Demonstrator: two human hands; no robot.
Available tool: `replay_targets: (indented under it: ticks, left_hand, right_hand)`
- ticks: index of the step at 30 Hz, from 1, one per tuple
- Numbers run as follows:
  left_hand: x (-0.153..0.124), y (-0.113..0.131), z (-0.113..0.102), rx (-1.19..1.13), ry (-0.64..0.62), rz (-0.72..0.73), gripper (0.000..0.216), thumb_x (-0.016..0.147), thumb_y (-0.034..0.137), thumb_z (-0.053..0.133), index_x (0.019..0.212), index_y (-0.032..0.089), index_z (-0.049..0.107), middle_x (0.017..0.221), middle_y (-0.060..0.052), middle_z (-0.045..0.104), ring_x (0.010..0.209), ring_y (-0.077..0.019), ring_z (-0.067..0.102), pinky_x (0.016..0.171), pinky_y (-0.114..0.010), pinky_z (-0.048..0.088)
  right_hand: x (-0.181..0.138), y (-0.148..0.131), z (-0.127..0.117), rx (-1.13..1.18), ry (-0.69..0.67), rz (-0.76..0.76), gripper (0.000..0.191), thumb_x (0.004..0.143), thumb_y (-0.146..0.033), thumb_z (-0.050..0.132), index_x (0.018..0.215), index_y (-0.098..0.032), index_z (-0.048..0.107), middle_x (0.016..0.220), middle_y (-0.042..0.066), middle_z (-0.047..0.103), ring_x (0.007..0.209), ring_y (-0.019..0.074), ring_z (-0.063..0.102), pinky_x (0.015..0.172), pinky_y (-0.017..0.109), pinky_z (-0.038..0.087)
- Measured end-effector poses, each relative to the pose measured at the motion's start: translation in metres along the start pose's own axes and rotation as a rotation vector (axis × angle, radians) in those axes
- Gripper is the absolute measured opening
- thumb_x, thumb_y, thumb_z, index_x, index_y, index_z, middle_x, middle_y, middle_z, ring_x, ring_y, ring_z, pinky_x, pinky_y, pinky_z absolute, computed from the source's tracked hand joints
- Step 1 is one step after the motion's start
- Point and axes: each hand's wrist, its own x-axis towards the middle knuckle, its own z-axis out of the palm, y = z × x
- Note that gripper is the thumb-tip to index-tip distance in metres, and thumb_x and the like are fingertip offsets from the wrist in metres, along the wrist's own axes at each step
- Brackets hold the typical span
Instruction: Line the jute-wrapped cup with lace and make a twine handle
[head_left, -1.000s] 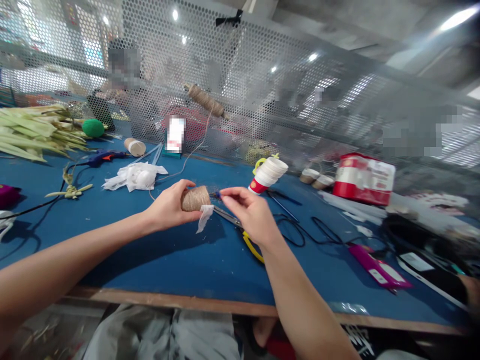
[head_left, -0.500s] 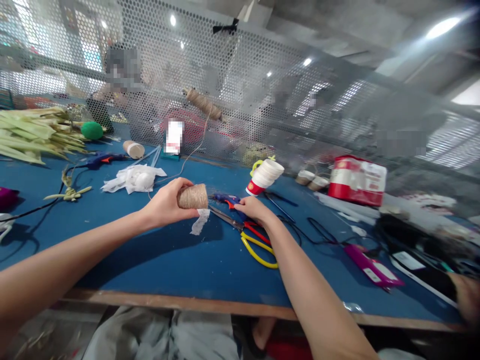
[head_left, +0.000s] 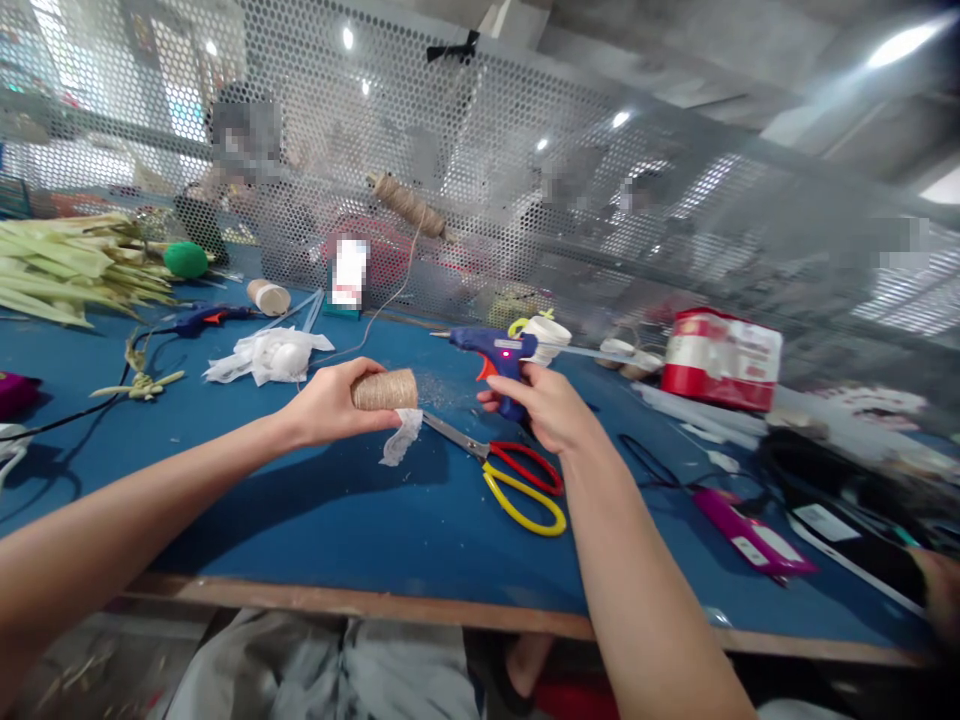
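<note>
My left hand (head_left: 330, 400) is closed around a small cup wrapped in brown twine (head_left: 385, 391), tilted on its side above the table. A strip of white lace (head_left: 403, 437) hangs from the cup's rim. In my right hand (head_left: 551, 405) is a blue glue gun (head_left: 491, 348) with an orange trigger and a lit red light. Its nozzle points left, above and to the right of the twine-wrapped cup, not touching it. Below the glue gun, scissors (head_left: 487, 455) with one red and one yellow handle lie on the blue table (head_left: 337, 530).
Behind the glue gun stand stacked white paper cups (head_left: 551, 335). White lace (head_left: 270, 355), another glue gun (head_left: 202, 318) and corn husks (head_left: 67, 265) lie left. To the right are a red-and-white package (head_left: 721, 360) and a purple box (head_left: 750, 533). A perforated metal screen (head_left: 495, 120) runs along the back.
My right hand has lifted the glue gun off the table, up and to the right, with its nozzle now pointing left. My left hand with the twine-wrapped cup has barely moved.
</note>
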Motion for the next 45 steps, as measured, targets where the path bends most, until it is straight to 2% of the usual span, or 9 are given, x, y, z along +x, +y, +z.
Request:
replay_targets:
  ticks: [3, 5, 8, 15, 19, 26, 39, 45]
  left_hand:
    - [0.002, -0.002, -0.003, 0.006, -0.012, 0.001, 0.058, 0.062, 0.052, 0.062, 0.104, 0.013, 0.056, 0.093, -0.008, 0.064, 0.080, -0.0198, 0.059, 0.069, -0.030, 0.046]
    - [0.003, -0.005, -0.005, 0.026, -0.004, 0.019, 0.058, 0.062, 0.052, 0.062, 0.104, 0.012, 0.056, 0.093, -0.008, 0.064, 0.080, -0.0196, 0.059, 0.070, -0.030, 0.046]
    - [0.005, -0.009, -0.008, 0.075, 0.015, 0.031, 0.059, 0.062, 0.053, 0.062, 0.105, 0.012, 0.056, 0.092, -0.008, 0.064, 0.079, -0.0194, 0.059, 0.069, -0.030, 0.046]
    - [0.009, -0.013, -0.012, 0.141, 0.003, -0.021, 0.058, 0.063, 0.055, 0.060, 0.104, 0.014, 0.056, 0.088, -0.007, 0.065, 0.075, -0.0185, 0.059, 0.066, -0.029, 0.045]
    - [0.008, -0.012, -0.012, 0.147, -0.008, -0.033, 0.060, 0.061, 0.057, 0.061, 0.104, 0.015, 0.057, 0.086, -0.006, 0.065, 0.073, -0.0177, 0.058, 0.064, -0.028, 0.045]
    - [0.008, -0.010, -0.013, 0.139, -0.011, -0.035, 0.062, 0.060, 0.058, 0.061, 0.104, 0.014, 0.057, 0.086, -0.007, 0.065, 0.074, -0.0189, 0.059, 0.064, -0.028, 0.045]
    - [0.007, -0.010, -0.012, 0.113, -0.025, -0.006, 0.061, 0.060, 0.058, 0.062, 0.102, 0.014, 0.057, 0.085, -0.007, 0.064, 0.073, -0.0178, 0.058, 0.063, -0.028, 0.045]
    - [0.006, -0.008, -0.012, 0.095, -0.042, 0.000, 0.060, 0.060, 0.057, 0.062, 0.100, 0.014, 0.058, 0.084, -0.006, 0.063, 0.072, -0.0171, 0.057, 0.063, -0.028, 0.044]
  right_hand:
    - [-0.023, -0.016, 0.003, 0.015, -0.090, -0.133, 0.018, 0.070, -0.030, 0.063, 0.070, -0.013, 0.057, 0.052, 0.001, 0.059, 0.041, 0.0088, 0.052, 0.041, 0.021, 0.044]
    - [-0.036, -0.019, 0.008, -0.023, -0.132, -0.198, 0.020, 0.073, -0.032, 0.060, 0.077, -0.012, 0.060, 0.051, 0.000, 0.058, 0.041, 0.0092, 0.051, 0.041, 0.022, 0.042]
    - [-0.046, -0.015, 0.014, -0.133, -0.102, -0.260, 0.019, 0.073, -0.032, 0.060, 0.072, -0.013, 0.059, 0.048, -0.001, 0.056, 0.039, 0.0085, 0.049, 0.042, 0.023, 0.041]
    - [-0.050, -0.008, 0.017, -0.311, -0.066, -0.236, 0.019, 0.070, -0.032, 0.062, 0.062, -0.016, 0.055, 0.042, -0.004, 0.049, 0.037, 0.0090, 0.045, 0.041, 0.023, 0.040]
    - [-0.050, -0.010, 0.019, -0.359, -0.062, -0.274, 0.014, 0.069, -0.029, 0.062, 0.067, -0.016, 0.059, 0.044, -0.004, 0.050, 0.040, 0.0095, 0.045, 0.043, 0.024, 0.040]
    - [-0.050, -0.008, 0.020, -0.352, -0.087, -0.300, 0.011, 0.071, -0.029, 0.061, 0.072, -0.017, 0.062, 0.050, -0.002, 0.053, 0.047, 0.0113, 0.048, 0.046, 0.025, 0.041]
    - [-0.050, -0.011, 0.021, -0.370, -0.033, -0.258, 0.010, 0.069, -0.028, 0.062, 0.068, -0.018, 0.060, 0.046, -0.002, 0.051, 0.042, 0.0105, 0.046, 0.043, 0.024, 0.039]
    - [-0.049, -0.008, 0.019, -0.320, -0.090, -0.252, 0.015, 0.070, -0.030, 0.062, 0.063, -0.018, 0.056, 0.042, -0.004, 0.048, 0.036, 0.0084, 0.042, 0.039, 0.023, 0.036]
